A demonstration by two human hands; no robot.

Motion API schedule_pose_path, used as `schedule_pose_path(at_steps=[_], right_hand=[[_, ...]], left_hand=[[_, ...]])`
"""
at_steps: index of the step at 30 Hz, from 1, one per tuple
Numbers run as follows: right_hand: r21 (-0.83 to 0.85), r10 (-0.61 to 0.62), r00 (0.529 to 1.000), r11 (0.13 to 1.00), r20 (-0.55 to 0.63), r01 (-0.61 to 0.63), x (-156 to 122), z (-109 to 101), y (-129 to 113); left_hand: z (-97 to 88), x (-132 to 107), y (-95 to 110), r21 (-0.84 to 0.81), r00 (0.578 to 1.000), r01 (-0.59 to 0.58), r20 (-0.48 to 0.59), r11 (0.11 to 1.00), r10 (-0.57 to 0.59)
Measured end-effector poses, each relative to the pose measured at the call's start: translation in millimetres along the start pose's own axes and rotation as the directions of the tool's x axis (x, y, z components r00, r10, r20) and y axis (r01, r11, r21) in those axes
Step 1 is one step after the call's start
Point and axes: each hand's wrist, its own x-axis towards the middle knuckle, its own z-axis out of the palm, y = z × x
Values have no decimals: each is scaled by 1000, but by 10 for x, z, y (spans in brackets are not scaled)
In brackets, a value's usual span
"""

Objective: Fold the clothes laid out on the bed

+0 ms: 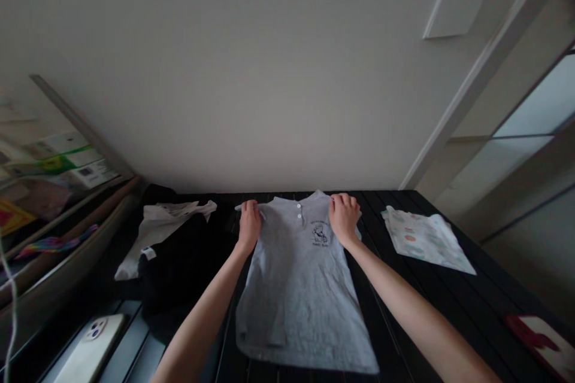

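Grey shirt: spread front-up on dark slatted table point(471, 305), collar toward wall, hem toward person; grey shirt point(296, 287) centred, probably for equal reach.
Left hand point(250, 224): fingers curled nearly closed on one shoulder/sleeve; tips hidden.
Right hand point(345, 215): same on opposite shoulder; thumb contact can't tell. Wide hold likely pulls the top straight.
Black garment point(188, 263): bunched left, partly over pale garment point(148, 233); apparently heaped, not arranged.
Patterned cloth point(422, 239): lying flat right, apart from shirt.
Phone point(90, 347): near left edge, apparently out of the way.
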Motion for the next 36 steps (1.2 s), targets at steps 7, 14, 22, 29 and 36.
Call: schedule_pose_path(at_steps=[7,14,22,29,36], right_hand=[[-75,-160,972,982,170,174,-351,379,57],[-94,-132,900,978,415,187,-487,652,402],[-69,-215,924,966,317,249,-462,301,290],[346,-531,801,833,277,433,-1267,-449,-605],[548,-658,584,741,476,388,-1982,-792,-1337]], left_hand=[[407,-430,202,198,966,-121,248,973,70],[593,-888,203,386,962,-68,270,920,-42],[392,-893,189,448,980,80,128,891,-152],[183,-373,-184,423,960,219,71,879,-272],[205,-221,-320,130,960,229,132,965,-245]])
